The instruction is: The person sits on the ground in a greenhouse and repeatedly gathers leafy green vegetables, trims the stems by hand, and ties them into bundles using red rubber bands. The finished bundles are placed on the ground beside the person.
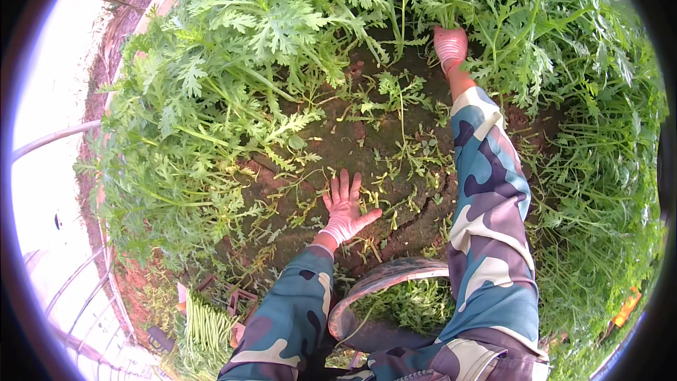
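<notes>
My left hand point(346, 212), in a striped pink-and-white glove, is spread palm down over the bare soil point(338, 137) with nothing in it. Small cut leaves and loose sprigs point(418, 159) are scattered around its fingers. Farther out, my right hand point(450, 45), gloved the same way, is closed around the lower stems of a clump of garland chrysanthemum greens point(447, 10). These stems stand upright above the fist; their base is hidden by the hand. Both sleeves have a camouflage pattern.
Dense standing greens point(238, 74) border the soil on the left, with more greens point(587, 185) on the right. By my legs is a curved-rim container point(389, 278) with leaves inside. A stack of cut stems point(206, 323) lies lower left; greenhouse hoops point(58, 137) arch beyond. An orange object point(627, 307) sits far right.
</notes>
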